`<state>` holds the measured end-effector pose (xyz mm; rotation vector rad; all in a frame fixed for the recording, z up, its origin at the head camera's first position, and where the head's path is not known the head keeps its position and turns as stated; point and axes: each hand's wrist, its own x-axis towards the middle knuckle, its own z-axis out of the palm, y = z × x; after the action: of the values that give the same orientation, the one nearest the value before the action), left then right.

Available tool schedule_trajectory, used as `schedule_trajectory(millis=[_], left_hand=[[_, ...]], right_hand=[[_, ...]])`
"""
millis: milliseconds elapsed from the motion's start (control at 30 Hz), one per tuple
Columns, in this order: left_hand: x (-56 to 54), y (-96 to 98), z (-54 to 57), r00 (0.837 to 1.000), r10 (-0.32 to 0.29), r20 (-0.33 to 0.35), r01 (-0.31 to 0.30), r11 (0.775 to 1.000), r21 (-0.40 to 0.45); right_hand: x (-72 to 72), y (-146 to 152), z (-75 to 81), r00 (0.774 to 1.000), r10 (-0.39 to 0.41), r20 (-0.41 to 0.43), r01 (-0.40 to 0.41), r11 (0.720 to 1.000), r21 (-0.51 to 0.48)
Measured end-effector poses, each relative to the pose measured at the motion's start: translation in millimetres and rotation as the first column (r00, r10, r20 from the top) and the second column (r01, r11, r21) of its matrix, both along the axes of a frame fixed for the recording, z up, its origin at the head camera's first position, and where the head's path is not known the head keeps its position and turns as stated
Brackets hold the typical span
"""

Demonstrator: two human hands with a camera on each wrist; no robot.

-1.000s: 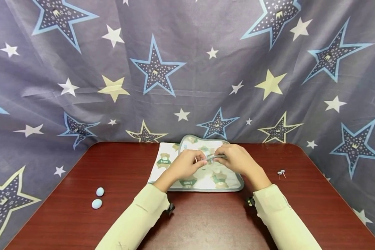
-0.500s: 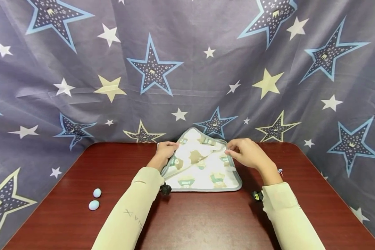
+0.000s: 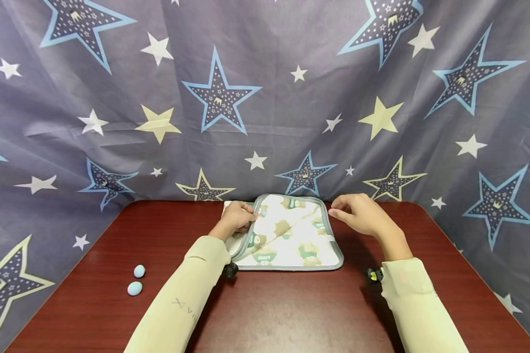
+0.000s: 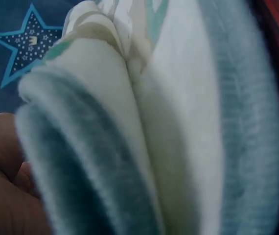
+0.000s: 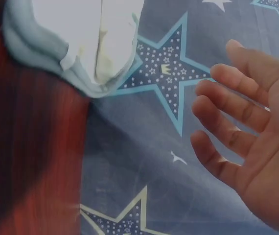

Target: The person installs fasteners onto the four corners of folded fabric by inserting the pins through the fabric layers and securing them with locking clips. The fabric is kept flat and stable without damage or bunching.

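Note:
A white bear-print cloth (image 3: pixel 287 230) with grey-green edging lies folded over near the back of the table. My left hand (image 3: pixel 238 216) pinches the left edge of its upper layer. In the left wrist view the thick edging (image 4: pixel 81 122) curls close up, and the curled fingers (image 4: pixel 5 152) are partly hidden behind it. A small pale blue dot (image 3: pixel 263 213) shows on the upper layer beside the left fingertips. Held off the cloth's right side, my right hand (image 3: pixel 355 212) is empty, its fingers relaxed and spread apart in the right wrist view.
Two pale blue egg-shaped pieces (image 3: pixel 137 279) lie on the left of the dark red table (image 3: pixel 291 309). A grey star-print curtain (image 3: pixel 265 122) hangs right behind the table's back edge.
My hands have parted from the cloth's middle, the left to its left edge, the right off to the right. The lifted upper layer has come down flatter. Two blue-headed pins are now hidden.

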<state>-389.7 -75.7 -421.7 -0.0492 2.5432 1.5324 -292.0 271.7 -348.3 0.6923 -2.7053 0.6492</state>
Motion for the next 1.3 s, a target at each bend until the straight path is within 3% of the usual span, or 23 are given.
schedule_trajectory(millis=[100,200,267,367,467,567,667,800,833,900,967,1033,1200,1300], left_hand=[[3.6,1.6,4.9,0.997,-0.033,-0.066,0.023,0.988,-0.155],[7.9,4.0,11.2,0.978,-0.101,-0.183,0.031,0.937,-0.349],[11.6,6.4,15.6,0.949,-0.164,-0.268,0.028,0.894,-0.446],[19.2,12.1,21.1,0.894,-0.284,-0.348,0.067,0.850,-0.522],[28.2,18.5,22.2,0.832,-0.413,-0.371,0.135,0.798,-0.587],[37.5,24.0,20.3,0.764,-0.534,-0.362,0.203,0.731,-0.651],[45.9,28.9,17.7,0.678,-0.639,-0.363,0.260,0.670,-0.695],[55.8,34.4,14.5,0.533,-0.762,-0.367,0.318,0.583,-0.748],[58.7,36.1,14.5,0.505,-0.788,-0.352,0.334,0.554,-0.762],[65.7,39.6,15.6,0.472,-0.825,-0.311,0.364,0.504,-0.783],[74.1,43.6,17.7,0.460,-0.848,-0.264,0.387,0.459,-0.800],[81.9,47.8,19.4,0.465,-0.858,-0.217,0.402,0.423,-0.812],[91.2,56.1,16.1,0.459,-0.873,-0.164,0.418,0.375,-0.827],[93.7,59.0,13.9,0.463,-0.876,-0.136,0.441,0.361,-0.822]], right_hand=[[0.9,4.7,-0.7,1.000,0.000,0.009,0.000,1.000,0.028],[1.7,8.9,-0.8,1.000,0.004,0.010,-0.005,0.998,0.065],[2.5,11.9,-0.7,1.000,0.000,0.014,-0.002,0.996,0.088],[4.9,16.1,-0.5,1.000,-0.008,0.022,0.006,0.993,0.116],[8.0,20.4,-1.2,0.999,-0.016,0.035,0.011,0.989,0.147],[10.2,25.7,-3.5,0.999,-0.030,0.045,0.021,0.983,0.183],[11.9,32.0,-5.7,0.998,-0.044,0.051,0.032,0.974,0.222],[14.7,39.9,-8.6,0.997,-0.044,0.066,0.025,0.961,0.274],[15.4,42.0,-9.7,0.997,-0.040,0.068,0.019,0.958,0.285],[15.8,46.6,-12.8,0.997,-0.029,0.072,0.006,0.953,0.304],[16.4,51.2,-16.1,0.997,-0.026,0.076,0.000,0.946,0.323],[17.1,55.7,-19.3,0.996,-0.033,0.087,0.001,0.940,0.342],[21.4,66.3,-25.5,0.993,-0.057,0.107,0.012,0.925,0.379],[23.9,74.4,-29.7,0.994,-0.055,0.094,0.012,0.916,0.402]])
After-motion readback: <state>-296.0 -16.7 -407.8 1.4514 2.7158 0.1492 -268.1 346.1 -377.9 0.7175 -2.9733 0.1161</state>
